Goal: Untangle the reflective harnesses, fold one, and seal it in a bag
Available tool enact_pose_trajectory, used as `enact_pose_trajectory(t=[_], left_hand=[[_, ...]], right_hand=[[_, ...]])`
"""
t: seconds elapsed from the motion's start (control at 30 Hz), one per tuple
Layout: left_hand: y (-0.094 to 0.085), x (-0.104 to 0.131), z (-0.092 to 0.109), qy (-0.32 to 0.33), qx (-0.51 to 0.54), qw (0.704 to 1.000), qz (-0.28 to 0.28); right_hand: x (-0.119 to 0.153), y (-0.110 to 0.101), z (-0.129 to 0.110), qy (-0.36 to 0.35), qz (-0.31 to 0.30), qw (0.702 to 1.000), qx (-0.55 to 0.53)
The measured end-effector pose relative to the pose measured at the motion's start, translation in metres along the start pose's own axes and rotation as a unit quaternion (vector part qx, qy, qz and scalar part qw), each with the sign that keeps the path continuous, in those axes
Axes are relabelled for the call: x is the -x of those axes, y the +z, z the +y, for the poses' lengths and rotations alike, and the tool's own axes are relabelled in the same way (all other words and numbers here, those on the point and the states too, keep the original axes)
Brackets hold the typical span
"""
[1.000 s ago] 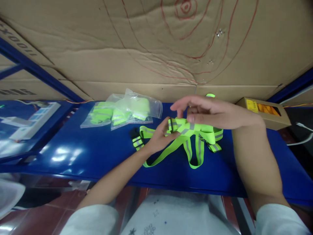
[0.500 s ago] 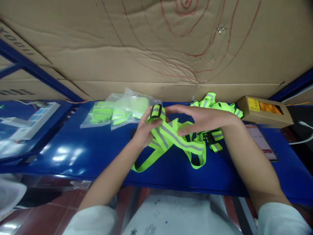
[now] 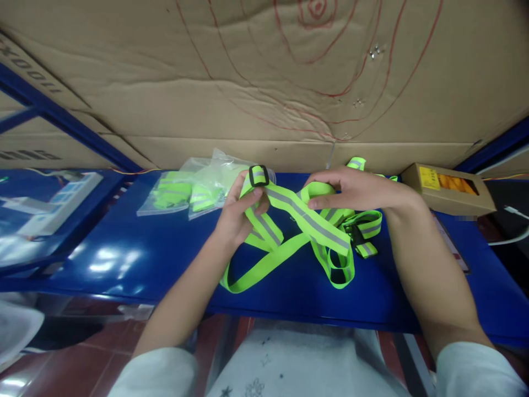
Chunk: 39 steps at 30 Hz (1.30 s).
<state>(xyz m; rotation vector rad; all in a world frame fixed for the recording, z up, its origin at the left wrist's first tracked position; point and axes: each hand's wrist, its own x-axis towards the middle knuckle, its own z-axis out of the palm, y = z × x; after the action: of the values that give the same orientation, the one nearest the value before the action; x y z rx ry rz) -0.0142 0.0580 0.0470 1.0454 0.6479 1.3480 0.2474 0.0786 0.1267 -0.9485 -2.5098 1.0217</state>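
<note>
A neon yellow-green reflective strap [image 3: 306,218] with a grey stripe hangs in loops between my hands, its lower folds lying on the blue table. My left hand [image 3: 237,215] pinches it just under a black slide buckle [image 3: 258,175]. To the right, my right hand [image 3: 351,190] is closed on a curled part of the same strap between thumb and fingers. Close by my right wrist lies more of the green strapping [image 3: 370,226] with a black clip [image 3: 356,232]. My right hand and forearm hide part of the pile behind.
Clear plastic bags [image 3: 185,190] with folded green straps lie at the back left. An open-windowed cardboard box [image 3: 448,190] stands back right, with a phone or tablet [image 3: 452,242] partly behind my right arm. A power strip [image 3: 61,204] sits far left. Cardboard [image 3: 206,121] walls the back.
My right hand has moved right, away from my left, drawing the strap out between them. My left hand has shifted slightly left with the buckle, which now faces me more squarely.
</note>
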Motion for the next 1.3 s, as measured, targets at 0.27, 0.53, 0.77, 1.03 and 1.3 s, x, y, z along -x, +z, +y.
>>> enact_pose_trajectory(t=[0.27,0.53,0.77,1.03,1.3], left_hand=[[-0.002,-0.004,-0.004,-0.014,-0.041,0.999,-0.013],[-0.004,-0.009,0.006,0.006,0.004,1.0,0.018],[-0.005,-0.006,0.027,-0.005,0.047,0.999,0.006],[-0.013,0.0,0.035,-0.046,0.084,0.994,-0.062],[-0.023,-0.002,0.03,-0.031,0.09,0.99,-0.106]], right_hand=[[0.014,-0.012,-0.005,0.018,0.016,1.0,0.019],[0.003,0.022,-0.017,0.085,0.055,0.961,0.257],[-0.007,0.013,-0.001,0.03,0.211,0.953,0.214],[-0.011,0.01,0.01,-0.055,0.328,0.935,0.126],[0.002,-0.005,0.006,0.004,0.294,0.955,0.028]])
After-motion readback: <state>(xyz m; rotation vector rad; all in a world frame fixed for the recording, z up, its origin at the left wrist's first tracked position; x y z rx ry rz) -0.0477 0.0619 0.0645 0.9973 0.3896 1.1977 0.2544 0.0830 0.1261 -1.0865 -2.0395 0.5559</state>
